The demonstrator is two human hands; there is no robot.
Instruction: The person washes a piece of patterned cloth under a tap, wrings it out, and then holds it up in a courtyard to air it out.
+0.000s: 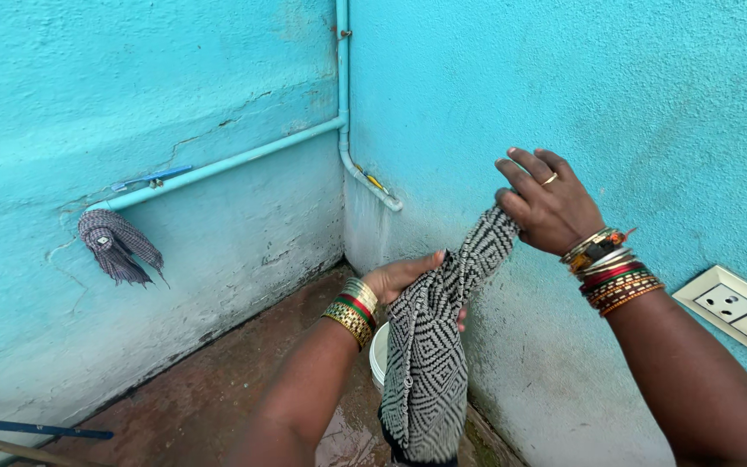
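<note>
Right hand [549, 206] grips patterned cloth [430, 363] near wall [650, 104].

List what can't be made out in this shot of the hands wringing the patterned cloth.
- White bucket: mostly hidden behind the patterned cloth and the left hand; contents unseen.
- Cloth's lower end: cut off by the bottom edge.
- Left hand's fingers: covered by the cloth, so its grip is unclear.
- Pipe end: wrapped in a checked rag, any tap hidden.
- Right hand: palm faces away.
</note>
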